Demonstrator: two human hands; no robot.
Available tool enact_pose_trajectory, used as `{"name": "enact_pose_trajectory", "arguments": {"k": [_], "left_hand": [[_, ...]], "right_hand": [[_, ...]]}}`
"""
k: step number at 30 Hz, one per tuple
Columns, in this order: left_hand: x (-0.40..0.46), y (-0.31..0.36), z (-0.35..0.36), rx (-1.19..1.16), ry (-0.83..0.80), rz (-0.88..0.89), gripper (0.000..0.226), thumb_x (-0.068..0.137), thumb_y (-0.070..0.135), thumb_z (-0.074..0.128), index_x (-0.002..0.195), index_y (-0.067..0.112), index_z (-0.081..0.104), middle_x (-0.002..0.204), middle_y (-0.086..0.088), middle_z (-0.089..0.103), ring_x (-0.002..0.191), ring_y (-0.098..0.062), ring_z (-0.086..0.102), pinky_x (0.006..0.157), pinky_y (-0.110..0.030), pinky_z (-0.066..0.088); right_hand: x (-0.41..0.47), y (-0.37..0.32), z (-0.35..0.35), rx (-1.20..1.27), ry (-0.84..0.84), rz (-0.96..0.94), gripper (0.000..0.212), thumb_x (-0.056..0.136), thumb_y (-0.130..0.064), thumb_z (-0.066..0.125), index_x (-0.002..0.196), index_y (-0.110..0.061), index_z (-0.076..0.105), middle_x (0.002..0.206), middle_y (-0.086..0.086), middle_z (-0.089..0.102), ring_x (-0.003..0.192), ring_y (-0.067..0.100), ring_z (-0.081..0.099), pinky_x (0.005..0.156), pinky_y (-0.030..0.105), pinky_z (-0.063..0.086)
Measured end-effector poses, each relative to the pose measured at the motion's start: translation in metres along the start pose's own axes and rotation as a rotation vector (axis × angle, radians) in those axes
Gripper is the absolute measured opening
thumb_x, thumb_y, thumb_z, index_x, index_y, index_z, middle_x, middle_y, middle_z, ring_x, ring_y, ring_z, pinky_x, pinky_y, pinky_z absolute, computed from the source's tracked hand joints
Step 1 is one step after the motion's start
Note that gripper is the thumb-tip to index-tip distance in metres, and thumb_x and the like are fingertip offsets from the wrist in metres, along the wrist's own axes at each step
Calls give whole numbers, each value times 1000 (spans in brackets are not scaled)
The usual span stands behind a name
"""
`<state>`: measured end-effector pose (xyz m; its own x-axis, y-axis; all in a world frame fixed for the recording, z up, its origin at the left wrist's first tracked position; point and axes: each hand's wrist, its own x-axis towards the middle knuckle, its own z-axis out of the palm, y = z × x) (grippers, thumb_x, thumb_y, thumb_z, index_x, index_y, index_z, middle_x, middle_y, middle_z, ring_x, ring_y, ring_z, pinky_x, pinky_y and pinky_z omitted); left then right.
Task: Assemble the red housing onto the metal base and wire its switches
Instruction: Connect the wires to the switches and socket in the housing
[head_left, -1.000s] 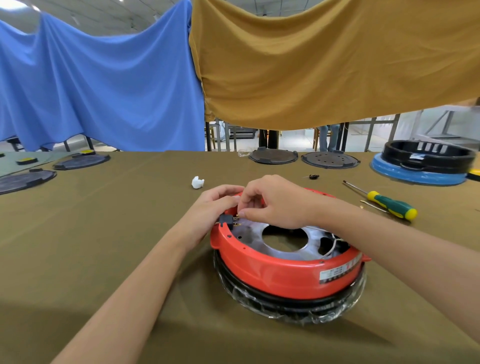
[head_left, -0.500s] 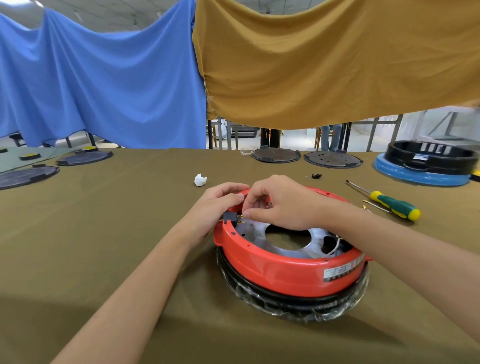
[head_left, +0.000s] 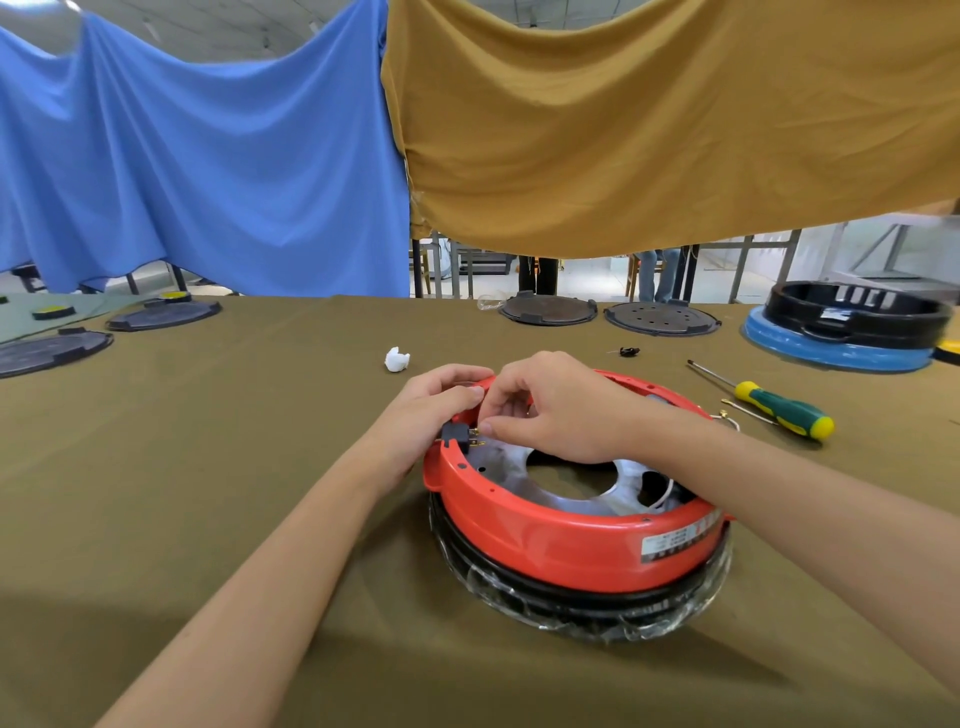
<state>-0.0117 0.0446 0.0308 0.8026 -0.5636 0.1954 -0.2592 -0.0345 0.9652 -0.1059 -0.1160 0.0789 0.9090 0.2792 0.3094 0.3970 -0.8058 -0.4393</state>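
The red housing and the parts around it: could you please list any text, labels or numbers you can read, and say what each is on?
No text here can be read.
Sticker on the red housing: printed lines, too blurred to read.
White marks on the black ring at far right: blurred shapes, unreadable.

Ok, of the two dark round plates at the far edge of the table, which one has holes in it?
The right-hand plate, nearer the blue ring: its top is dotted with small holes. The left one looks plain.
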Motion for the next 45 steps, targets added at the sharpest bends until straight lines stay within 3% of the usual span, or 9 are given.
{"name": "enact_pose_trajectory", "arguments": {"k": [7,13,18,21,26,30,34,42,45], "left_hand": [[-1,3,3,-8,14,-2,23,97,11,54,114,16,70,105,-8,75,96,-19,69,91,-38,52],[-3,2,10,-54,48,-8,23,95,7,51,109,15,68,89,3,74,83,-8,67,72,-22,52],[-5,4,11,-92,48,-33,22,96,10,53,113,12,67,103,-12,73,91,-18,68,86,-35,52],[-5,6,11,-105,47,-48,23,98,10,52,116,10,66,111,-20,71,96,-24,67,93,-41,51],[-6,8,11,-89,43,-57,24,99,9,50,118,11,65,104,-16,72,92,-22,66,95,-48,50],[-6,9,13,-100,37,-39,25,98,7,49,118,8,64,97,-7,71,87,-17,66,84,-36,51],[-8,8,15,-145,32,-30,23,95,3,48,110,8,65,75,4,71,67,-7,66,59,-18,51],[-10,7,17,-208,11,-16,21,95,2,45,89,14,62,57,5,61,50,-9,59,46,-21,46],[-9,6,17,-198,18,-11,23,95,3,45,85,16,61,56,6,59,50,-10,57,45,-21,44]], "right_hand": [[1,-1,2,26,6,6,8,90,-17,71,84,-16,76,72,-11,69,62,-8,57,61,7,42],[3,-5,3,22,-9,10,10,90,-16,71,81,-17,76,66,-16,65,59,-10,56,59,6,41],[3,1,1,58,63,65,13,92,-24,67,88,-19,78,80,1,72,69,12,61,64,27,49],[2,4,-2,102,81,98,12,91,-26,67,86,-21,77,74,-4,69,58,0,53,59,18,44],[0,0,2,49,-24,78,11,89,-22,68,80,-25,75,73,-13,69,65,-5,58,62,10,42],[0,-5,2,-30,-45,31,14,93,-20,64,81,-20,71,75,-10,67,65,-3,56,61,11,41],[0,-11,1,-217,-77,-55,17,97,-20,58,82,-14,67,79,-3,64,70,9,55,64,23,41],[1,-25,-3,-560,-198,-192,20,105,-20,42,85,-18,47,89,-5,43,86,17,44,80,31,38],[4,-22,-1,-682,-217,-243,21,105,-17,41,89,-13,55,94,-4,46,91,20,49,81,30,39]]}}
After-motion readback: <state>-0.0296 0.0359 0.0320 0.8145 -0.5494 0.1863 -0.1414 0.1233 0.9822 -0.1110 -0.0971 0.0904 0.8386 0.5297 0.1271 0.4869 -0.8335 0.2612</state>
